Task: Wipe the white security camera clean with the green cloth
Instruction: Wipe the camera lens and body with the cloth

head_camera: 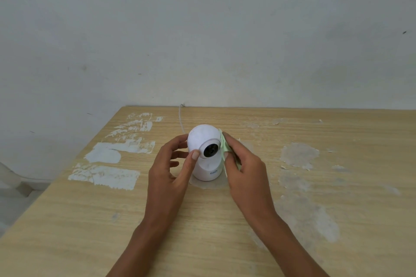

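White security camera (206, 152) stands upright on the wooden surface (67, 220), roughly mid-surface, lens facing the wearer. Round head on a short cylindrical base, blue lettering on the base front, unreadable from here. Thin white cable (181, 119) runs from behind it to the far edge of the surface.

Left hand (171, 168): loosely curled around the camera's left side, fingers spread, not a tight grip. Thumb tip rests on the head just left of the lens ring. The other fingertips reach toward the left side of the head; can't tell how many actually touch.

Right hand (245, 171): closed on the green cloth (226, 153), cloth bunched between thumb and fingers. Cloth is pressed against the right side of the head, just beside the lens ring. A bit of cloth hangs down along the right of the base. Most of the cloth is hidden under the hand.

Hands sit on opposite sides of the camera, apart from each other, camera between them.

Surface has white paint patches (105, 175) to the left of the camera and scuffed pale areas to the right. Plain pale wall (202, 29) behind.
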Available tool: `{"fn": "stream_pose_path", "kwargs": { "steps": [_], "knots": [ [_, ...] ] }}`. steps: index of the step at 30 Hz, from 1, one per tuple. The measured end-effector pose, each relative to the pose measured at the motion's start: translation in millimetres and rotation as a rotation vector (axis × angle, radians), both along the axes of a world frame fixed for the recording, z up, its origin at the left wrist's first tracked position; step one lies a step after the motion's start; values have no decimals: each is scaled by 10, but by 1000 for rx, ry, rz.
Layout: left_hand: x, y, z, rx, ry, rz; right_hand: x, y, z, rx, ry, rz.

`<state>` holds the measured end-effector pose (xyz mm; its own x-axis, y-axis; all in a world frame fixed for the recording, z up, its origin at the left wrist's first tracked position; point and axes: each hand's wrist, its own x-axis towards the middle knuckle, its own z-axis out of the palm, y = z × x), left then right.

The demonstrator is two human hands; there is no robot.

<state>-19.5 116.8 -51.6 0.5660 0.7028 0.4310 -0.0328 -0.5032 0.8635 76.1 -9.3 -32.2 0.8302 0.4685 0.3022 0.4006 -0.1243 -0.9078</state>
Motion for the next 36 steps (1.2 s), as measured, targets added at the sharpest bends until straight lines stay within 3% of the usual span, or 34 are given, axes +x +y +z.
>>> {"fn": "stream_pose_path", "kwargs": {
  "steps": [6, 12, 18, 24, 28, 33, 36],
  "knots": [
    [3, 8, -6, 9, 2, 2, -19, -3, -89, -80, 53, 54],
    [2, 8, -3, 0, -6, -3, 100, 113, 135, 69, 14, 48],
    [8, 22, -8, 0, -6, -9, 48, 121, 13, 32, 69, 63],
    [12, 30, -16, 2, -8, -14, -41, 122, 97, 74, -41, 48],
    [7, 30, -19, 9, -12, -14, -65, 95, 21, 32, -12, 42],
    [14, 34, -18, 3, -20, -26, -156, 123, 102, 59, -178, 69],
    [11, 32, -14, 16, -19, -21, -110, 111, 72, -3, -109, 79]
  ]
}}
